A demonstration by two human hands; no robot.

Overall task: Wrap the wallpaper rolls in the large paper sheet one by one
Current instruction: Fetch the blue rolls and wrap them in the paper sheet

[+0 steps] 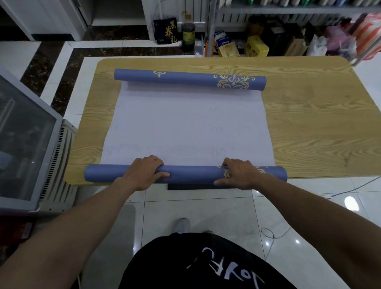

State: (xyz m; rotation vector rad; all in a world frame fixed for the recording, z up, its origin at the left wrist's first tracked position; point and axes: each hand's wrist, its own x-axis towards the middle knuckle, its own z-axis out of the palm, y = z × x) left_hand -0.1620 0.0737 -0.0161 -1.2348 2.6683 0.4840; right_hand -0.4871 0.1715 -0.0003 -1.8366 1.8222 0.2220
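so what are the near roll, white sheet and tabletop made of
The near roll seems matte blue paper or vinyl, gold ornament printed on; the white sheet thin matte paper, lying flat; the tabletop wood-grain, probably laminate by its even sheen.

both hands (145, 172) gripping near roll (192, 174), white sheet (186, 126), far roll (188, 78)

The near roll (192, 174) is blue-violet with a gold ornament near its right end. The far roll (189, 78) is the same blue with gold damask motifs. The paper sheet (189, 126) is pale lavender-white. The table (317, 119) shows yellowish wood grain.
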